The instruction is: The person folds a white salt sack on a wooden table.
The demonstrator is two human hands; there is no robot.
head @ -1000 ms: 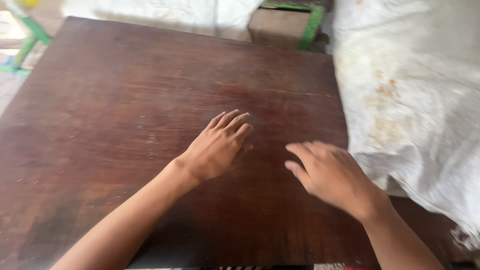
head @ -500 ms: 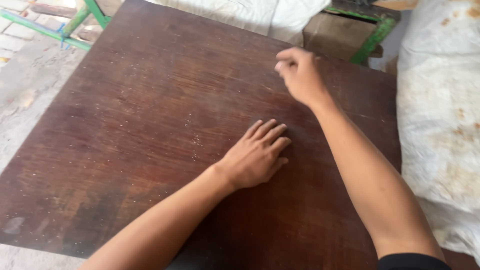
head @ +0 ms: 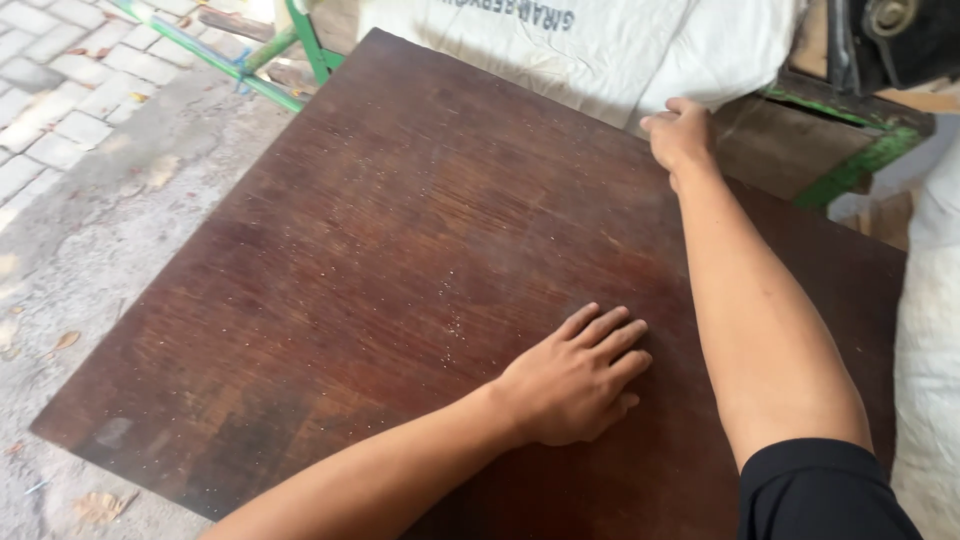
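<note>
Pressing our left hand (head: 575, 380) flat on the dark brown wooden board (head: 400, 250), we keep its fingers (head: 610, 330) released and spread on the surface. Our right hand (head: 680, 135) reaches to the board's far edge, fingers curled over it beside the white sack (head: 600, 50). The board lies over paved ground (head: 70, 200) near a green metal frame (head: 860, 160).

Large dark brown wooden board (head: 400, 260) seen from above. Left hand (head: 575, 380) laid flat on board, fingers (head: 610, 330) spread. Right hand (head: 680, 130) curled over far edge, beside white sack (head: 600, 50). Green metal frame (head: 850, 160) seen behind; paved ground (head: 60, 90) at left.
</note>
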